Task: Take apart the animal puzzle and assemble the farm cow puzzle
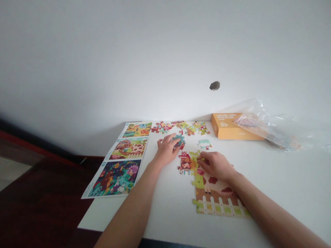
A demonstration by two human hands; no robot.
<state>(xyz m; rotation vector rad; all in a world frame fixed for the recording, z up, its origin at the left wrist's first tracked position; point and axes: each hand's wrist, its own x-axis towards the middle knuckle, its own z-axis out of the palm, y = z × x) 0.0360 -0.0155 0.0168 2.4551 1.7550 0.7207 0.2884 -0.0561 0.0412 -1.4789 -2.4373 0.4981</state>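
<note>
A partly assembled farm puzzle (217,196) with a fence and a cow lies on the white table (284,186). My right hand (216,165) rests on its upper edge, fingers curled and pressing on the pieces near a red barn section (184,162). My left hand (167,148) lies farther back, fingers closed over a teal puzzle piece (179,139). A lone pale teal piece (205,143) sits just beyond my right hand.
Several loose pieces (181,127) are strewn at the table's back by the wall. A reference sheet (121,158) with three pictures hangs over the left edge. An orange puzzle box (232,129) and a crumpled clear plastic bag (271,129) lie at the right.
</note>
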